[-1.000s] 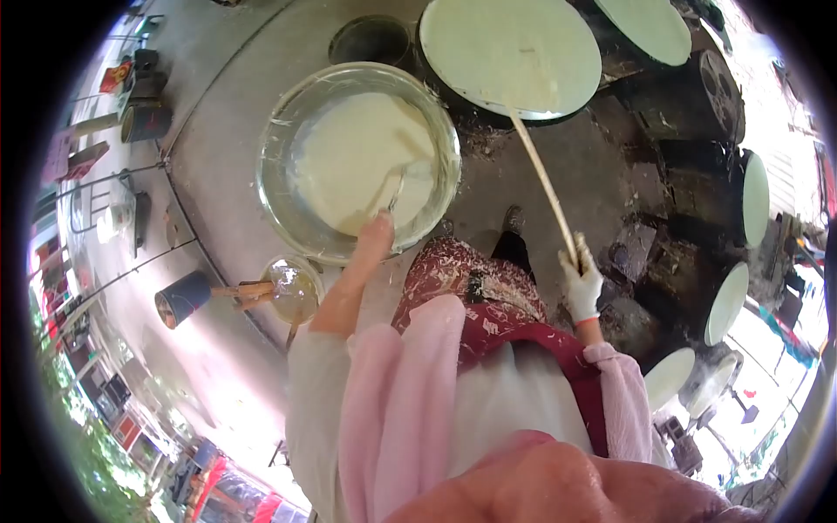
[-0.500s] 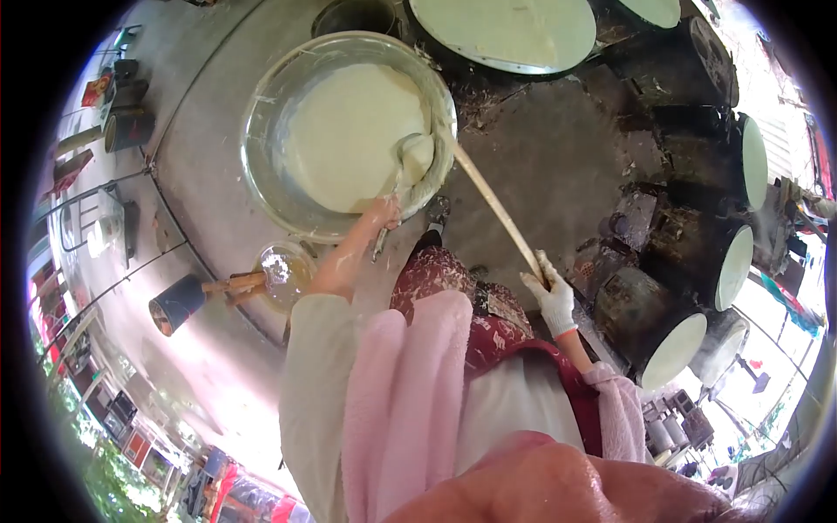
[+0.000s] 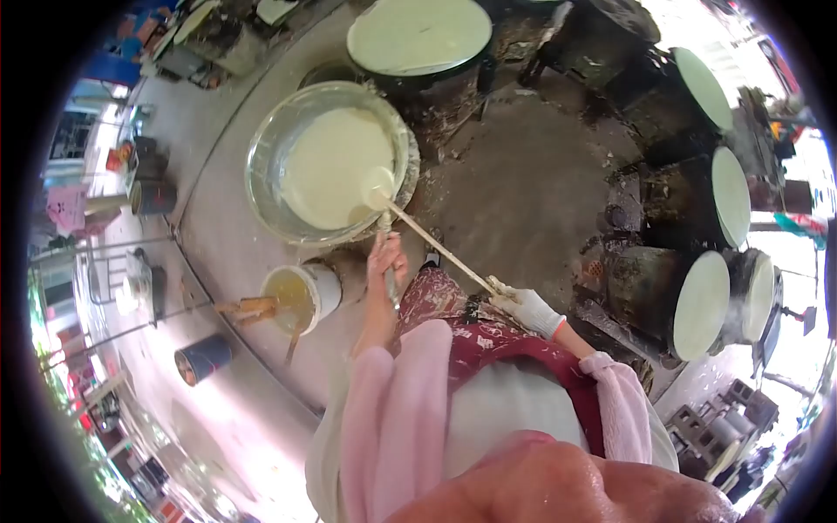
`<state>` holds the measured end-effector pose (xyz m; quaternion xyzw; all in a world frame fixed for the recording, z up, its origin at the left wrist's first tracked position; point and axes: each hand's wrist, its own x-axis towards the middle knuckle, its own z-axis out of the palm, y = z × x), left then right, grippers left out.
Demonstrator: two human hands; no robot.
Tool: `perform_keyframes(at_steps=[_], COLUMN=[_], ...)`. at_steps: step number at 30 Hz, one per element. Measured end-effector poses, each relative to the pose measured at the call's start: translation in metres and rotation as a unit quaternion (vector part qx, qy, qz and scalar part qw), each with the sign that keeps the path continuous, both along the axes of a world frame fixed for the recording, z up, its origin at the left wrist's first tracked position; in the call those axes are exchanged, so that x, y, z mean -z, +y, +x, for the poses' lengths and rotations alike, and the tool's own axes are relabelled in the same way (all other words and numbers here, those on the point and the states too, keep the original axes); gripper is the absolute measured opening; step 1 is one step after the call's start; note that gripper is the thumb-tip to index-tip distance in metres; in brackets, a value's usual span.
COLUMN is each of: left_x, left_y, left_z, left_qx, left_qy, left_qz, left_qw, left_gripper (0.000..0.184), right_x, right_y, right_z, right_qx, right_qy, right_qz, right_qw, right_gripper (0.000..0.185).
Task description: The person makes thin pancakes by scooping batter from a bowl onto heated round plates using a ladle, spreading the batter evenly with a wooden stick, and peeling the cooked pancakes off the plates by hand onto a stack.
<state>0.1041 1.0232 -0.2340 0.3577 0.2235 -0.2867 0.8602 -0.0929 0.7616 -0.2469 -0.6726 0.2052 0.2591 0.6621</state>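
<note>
My bare left hand (image 3: pixel 386 259) is closed round the handle of a ladle. The ladle's bowl (image 3: pixel 378 185) is at the right side of the pale batter (image 3: pixel 327 166) in a large round basin (image 3: pixel 264 139). My right hand (image 3: pixel 527 309), in a white glove, grips the near end of a long wooden stick (image 3: pixel 440 248). The stick slants up and left to the basin's near right rim, its far end close to the ladle; whether they touch I cannot tell.
A wide round pan (image 3: pixel 418 35) of pale batter stands beyond the basin. Several similar pans on dark stoves curve down the right, one of them (image 3: pixel 701 305) fairly near. At left are a white bucket (image 3: pixel 326 290) with wooden handles and a blue bucket (image 3: pixel 203 359).
The view has swung right. The stick has left the far pan and its end is now by the ladle at the basin. My right hand has come in closer to my left.
</note>
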Motion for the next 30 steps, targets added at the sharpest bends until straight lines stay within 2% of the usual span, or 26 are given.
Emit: perform_keyframes(at_steps=[2, 5, 7, 9, 10, 11, 12, 14, 16, 17, 18, 20, 22, 25, 28, 30], left_x=[-0.038, -0.102, -0.135, -0.152, -0.159, -0.164, -0.165, -0.153, -0.119, -0.106, -0.110, -0.137, -0.175, -0.185, -0.139, -0.141], left_y=[0.014, 0.028, 0.039, 0.038, 0.038, 0.040, 0.038, 0.029, 0.043, 0.050, 0.040, 0.013, -0.003, -0.020, -0.041, -0.067], left_z=[0.006, 0.025, 0.036, 0.055, 0.066, 0.071, 0.076, 0.084, 0.087, 0.095, 0.080, 0.050, 0.033, 0.045, 0.071, 0.064], left_qx=[0.014, 0.032, 0.042, 0.037, 0.038, 0.002, -0.025, -0.033, 0.038, 0.095, 0.112, 0.132, 0.179, 0.313, 0.413, 0.479], left_qy=[-0.014, -0.092, -0.139, -0.176, -0.193, -0.202, -0.206, -0.203, -0.141, -0.083, -0.231, -0.347, -0.295, -0.278, -0.032, -0.028], left_qz=[-0.005, -0.231, -0.371, -0.319, -0.295, -0.151, -0.008, 0.107, -0.044, -0.170, 0.067, 0.275, 0.236, 0.140, -0.046, -0.022], left_qw=[1.000, 0.968, 0.917, 0.931, 0.935, 0.968, 0.978, 0.973, 0.988, 0.977, 0.964, 0.887, 0.909, 0.897, 0.909, 0.877], left_gripper=[0.023, 0.019, 0.017, 0.016, 0.016, 0.014, 0.012, 0.006, 0.005, 0.005, 0.011, 0.023, 0.031, 0.034, 0.036, 0.036], right_x=[-0.044, -0.068, -0.075, -0.083, -0.091, -0.099, -0.100, -0.075, -0.084, -0.084, -0.080, -0.074, -0.075, -0.072, -0.072, -0.072], right_y=[-0.006, -0.013, -0.010, -0.002, -0.001, 0.000, 0.000, -0.007, -0.015, -0.017, -0.018, -0.020, -0.015, -0.011, 0.000, 0.010], right_z=[0.002, -0.008, -0.018, -0.023, -0.019, -0.017, -0.019, -0.036, -0.064, -0.069, -0.077, -0.089, -0.096, -0.089, -0.081, -0.075], right_qx=[0.019, 0.041, 0.127, 0.242, 0.287, 0.336, 0.344, 0.361, 0.390, 0.394, 0.409, 0.422, 0.443, 0.510, 0.546, 0.566], right_qy=[-0.014, -0.193, -0.291, -0.337, -0.310, -0.282, -0.273, -0.298, -0.244, -0.242, -0.247, -0.225, -0.207, -0.195, -0.192, -0.183], right_qz=[0.037, -0.043, -0.029, 0.007, 0.037, 0.066, 0.051, -0.004, -0.018, -0.021, -0.015, -0.060, -0.107, -0.102, -0.111, -0.125], right_qw=[0.999, 0.979, 0.948, 0.910, 0.906, 0.896, 0.897, 0.884, 0.888, 0.887, 0.878, 0.876, 0.866, 0.832, 0.808, 0.794], right_gripper=[0.054, 0.055, 0.055, 0.054, 0.055, 0.056, 0.057, 0.057, 0.056, 0.056, 0.058, 0.059, 0.060, 0.059, 0.059, 0.059])
